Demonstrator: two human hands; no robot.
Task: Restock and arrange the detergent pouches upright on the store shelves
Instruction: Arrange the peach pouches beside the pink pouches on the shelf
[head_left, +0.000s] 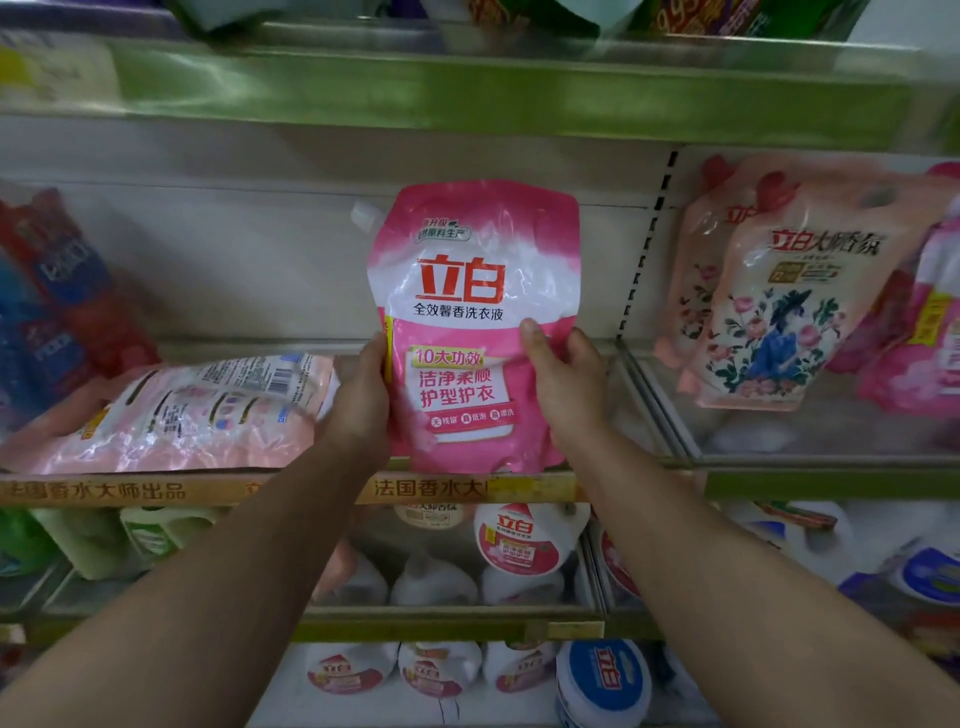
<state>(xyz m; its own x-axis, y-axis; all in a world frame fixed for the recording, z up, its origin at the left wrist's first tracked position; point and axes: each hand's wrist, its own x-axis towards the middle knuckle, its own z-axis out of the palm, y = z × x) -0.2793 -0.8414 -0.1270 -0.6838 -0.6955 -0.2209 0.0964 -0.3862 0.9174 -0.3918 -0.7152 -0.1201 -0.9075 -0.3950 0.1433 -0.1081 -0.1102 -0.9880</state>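
Observation:
A pink and white detergent pouch (470, 291) with a white spout at its top left stands upright at the front of the middle shelf (639, 462). My left hand (358, 387) grips its left edge, and my right hand (563, 371) grips its right side with the thumb on the front. A pale pink pouch (182, 410) lies flat on the shelf to the left, back label up. Right of the divider, floral pink pouches (769, 312) lean upright.
Red and blue pouches (57, 291) lean at the far left. A green shelf edge (467, 88) runs overhead. The lower shelves hold white detergent bottles (519, 540) and green bottles (88, 540). A perforated upright post (647, 239) separates the bays.

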